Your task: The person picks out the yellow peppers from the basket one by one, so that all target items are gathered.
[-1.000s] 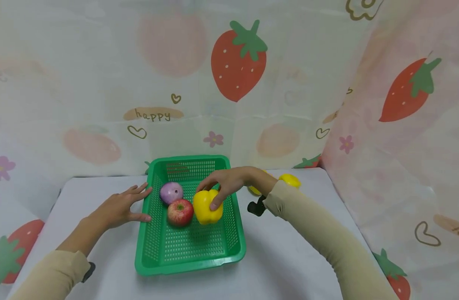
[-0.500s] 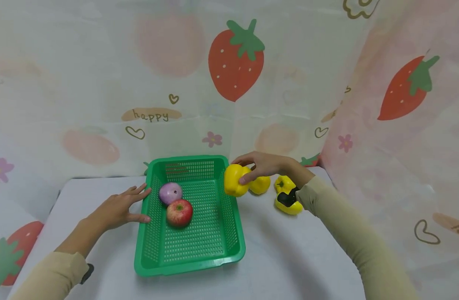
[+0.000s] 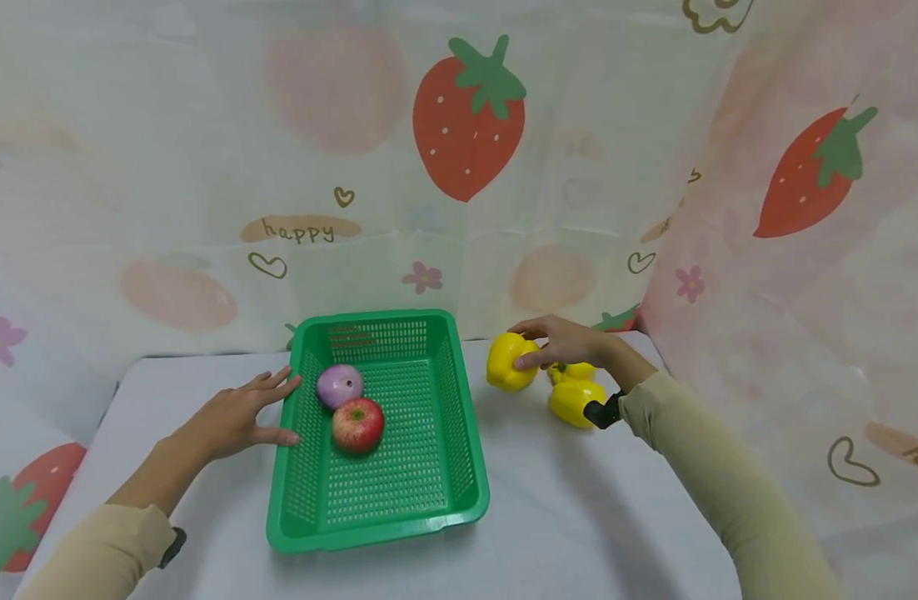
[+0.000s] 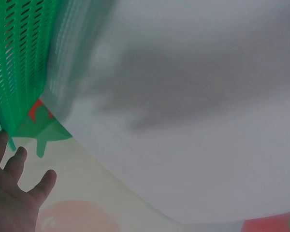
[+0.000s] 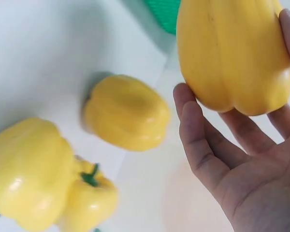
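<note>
My right hand (image 3: 564,342) grips a yellow bell pepper (image 3: 507,364), thumb on one side and fingers round the other. The pepper is up off the table, just right of the green basket (image 3: 376,530). In the right wrist view the same bell pepper (image 5: 227,53) sits in the fingers above the palm. My left hand (image 3: 230,421) touches the basket's left rim with spread, fairly straight fingers. Inside the basket, a red apple (image 3: 357,426) lies against a round purple thing (image 3: 340,387) with a small dark spot.
More yellow peppers lie on the white table (image 3: 534,517) under my right wrist: a front pepper (image 3: 575,402) and others partly hidden. The right wrist view shows a separate pepper (image 5: 128,113), a large one (image 5: 29,174) and a green-stemmed one (image 5: 89,203). A printed curtain (image 3: 609,167) stands behind.
My right hand has lifted the yellow bell pepper out of the basket and carried it right, past the rim. My left hand has stayed at the left rim.
</note>
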{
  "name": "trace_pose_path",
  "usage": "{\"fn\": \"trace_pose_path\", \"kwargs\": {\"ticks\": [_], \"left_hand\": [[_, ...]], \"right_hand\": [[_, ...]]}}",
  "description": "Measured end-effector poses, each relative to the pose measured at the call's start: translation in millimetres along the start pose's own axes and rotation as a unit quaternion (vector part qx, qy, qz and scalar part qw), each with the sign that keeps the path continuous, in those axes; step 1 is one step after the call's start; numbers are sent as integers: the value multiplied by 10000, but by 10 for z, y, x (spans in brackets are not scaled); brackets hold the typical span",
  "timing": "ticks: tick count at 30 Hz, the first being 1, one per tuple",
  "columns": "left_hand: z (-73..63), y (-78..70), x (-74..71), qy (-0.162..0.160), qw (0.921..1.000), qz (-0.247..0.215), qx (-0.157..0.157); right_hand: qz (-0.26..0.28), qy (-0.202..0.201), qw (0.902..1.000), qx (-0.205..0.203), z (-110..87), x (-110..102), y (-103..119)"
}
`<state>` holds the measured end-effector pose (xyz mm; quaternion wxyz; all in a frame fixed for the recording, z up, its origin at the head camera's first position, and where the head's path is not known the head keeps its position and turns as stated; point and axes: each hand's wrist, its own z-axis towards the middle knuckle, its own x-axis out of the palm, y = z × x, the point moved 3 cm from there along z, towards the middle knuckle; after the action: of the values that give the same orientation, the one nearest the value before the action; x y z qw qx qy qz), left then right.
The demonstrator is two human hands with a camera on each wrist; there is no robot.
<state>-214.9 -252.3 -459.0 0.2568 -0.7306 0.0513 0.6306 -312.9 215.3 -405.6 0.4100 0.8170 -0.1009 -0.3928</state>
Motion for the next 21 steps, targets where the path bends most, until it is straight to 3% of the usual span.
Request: {"fn": "trace_pose_path", "kwargs": {"ticks": [10,21], "left_hand": [[2,7,0,-9,10000,-48,9],[-8,16,9,2,10000,-89,-44]], "right_hand": [[308,-182,9978,551,11,198,-411],[328,-178,9963,778,68,399,-617]]}}
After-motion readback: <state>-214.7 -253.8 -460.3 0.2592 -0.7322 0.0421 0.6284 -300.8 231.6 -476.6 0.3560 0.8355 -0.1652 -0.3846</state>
